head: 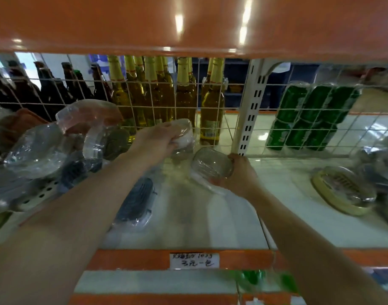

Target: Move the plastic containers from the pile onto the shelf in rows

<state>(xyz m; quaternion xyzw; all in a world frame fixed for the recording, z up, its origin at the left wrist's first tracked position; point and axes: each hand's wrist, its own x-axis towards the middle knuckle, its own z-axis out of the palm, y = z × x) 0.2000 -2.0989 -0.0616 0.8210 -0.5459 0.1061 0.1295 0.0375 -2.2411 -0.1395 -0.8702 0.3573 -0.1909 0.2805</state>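
Observation:
My left hand (157, 139) grips a wrapped container with a white part (185, 134) close to the wire mesh at the back of the shelf (210, 216). My right hand (239, 175) holds a clear round container (210, 165) tilted on its side just above the shelf, right of the first one. A pile of wrapped plastic containers (63, 142) lies at the left: clear ones, a pink one and dark blue ones. One dark blue container (135, 201) lies flat under my left forearm.
A wire mesh back (144, 106) closes the shelf; glass bottles (157, 97) and green cans (307, 119) stand behind it. A white slotted upright (252, 108) stands behind my right hand. A yellow oval container (342, 190) lies at the right. An orange shelf (188, 25) hangs overhead.

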